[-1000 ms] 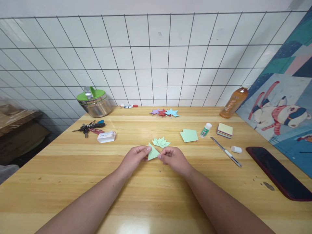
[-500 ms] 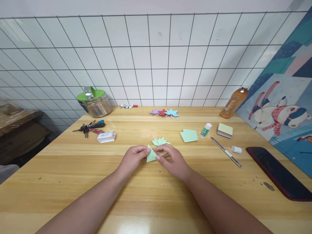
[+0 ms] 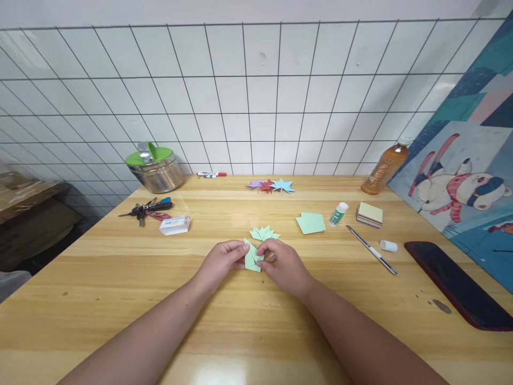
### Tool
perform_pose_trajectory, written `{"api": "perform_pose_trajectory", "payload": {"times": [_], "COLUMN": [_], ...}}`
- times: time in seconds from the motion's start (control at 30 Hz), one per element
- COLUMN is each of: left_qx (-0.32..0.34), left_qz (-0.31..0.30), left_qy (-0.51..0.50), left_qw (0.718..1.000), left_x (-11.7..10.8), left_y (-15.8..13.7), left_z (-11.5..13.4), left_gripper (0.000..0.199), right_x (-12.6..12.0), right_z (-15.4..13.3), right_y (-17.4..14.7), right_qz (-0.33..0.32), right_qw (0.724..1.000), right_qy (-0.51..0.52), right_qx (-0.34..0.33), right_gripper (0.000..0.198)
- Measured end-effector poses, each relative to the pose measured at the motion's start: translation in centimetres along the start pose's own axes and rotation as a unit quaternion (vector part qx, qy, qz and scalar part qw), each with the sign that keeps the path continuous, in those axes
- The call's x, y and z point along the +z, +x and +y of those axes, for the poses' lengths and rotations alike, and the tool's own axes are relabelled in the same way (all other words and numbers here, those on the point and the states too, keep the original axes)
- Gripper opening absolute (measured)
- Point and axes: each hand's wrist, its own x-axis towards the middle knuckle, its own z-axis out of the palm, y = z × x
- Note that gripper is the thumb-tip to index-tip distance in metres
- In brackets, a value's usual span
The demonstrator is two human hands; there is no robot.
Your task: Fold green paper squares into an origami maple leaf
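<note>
Head view: a folded piece of pale green paper [image 3: 251, 260] sits between the person's two hands, above the middle of the wooden table [image 3: 224, 331]. It lies just off the fingertips of the left hand [image 3: 221, 262], at that hand's right, and just off the fingertips of the right hand [image 3: 285, 264], at that hand's left. The left hand grips the paper's left edge, thumb laid on top and the other fingers curled partly out of sight behind and under it. The right hand pinches the right edge between thumb and forefinger, its remaining fingers bent in toward the palm. A flap stands out at the paper's lower right, beside the right thumb; whether the paper touches the table is hard to tell.

Both forearms reach in from the bottom corners and slant toward each other, so the hands meet nearly level, backs largely upward. Just beyond the paper, a pointed green fan shape [image 3: 264, 233] lies on the table, near the right forefinger. Farther to the right are loose green sheets [image 3: 311, 223], with a glue stick [image 3: 339, 214] just beside them.
</note>
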Motion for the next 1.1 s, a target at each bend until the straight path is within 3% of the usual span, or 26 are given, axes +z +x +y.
{"api": "perform_pose_trajectory", "payload": {"times": [0.13, 0.3, 0.63, 0.8, 1.1], "left_qx": [-0.009, -0.015, -0.009, -0.011, 0.032], "left_qz": [-0.006, -0.014, 0.003, -0.005, 0.008], "left_qy": [-0.021, -0.029, -0.02, -0.013, 0.098], "left_qw": [1.0, 0.999, 1.0, 1.0, 0.995], "left_x": [-0.19, -0.34, -0.18, -0.24, 0.3], "left_y": [0.09, 0.1, 0.02, 0.01, -0.34], "left_z": [-0.22, -0.32, -0.3, -0.51, -0.5], "left_gripper": [0.026, 0.024, 0.03, 0.028, 0.035], "right_x": [-0.06, -0.21, -0.47, -0.76, -0.4], "right_z": [-0.24, -0.28, -0.24, -0.62, -0.03], "right_y": [-0.12, -0.14, -0.27, -0.37, -0.03], "right_qz": [-0.003, 0.002, 0.014, 0.022, 0.046], "right_qw": [1.0, 0.999, 0.997, 0.996, 0.988], "right_qy": [0.02, -0.026, -0.052, -0.073, 0.132], "right_qx": [-0.001, -0.04, -0.048, -0.036, 0.059], "right_gripper": [0.038, 0.056, 0.039, 0.016, 0.008]}}
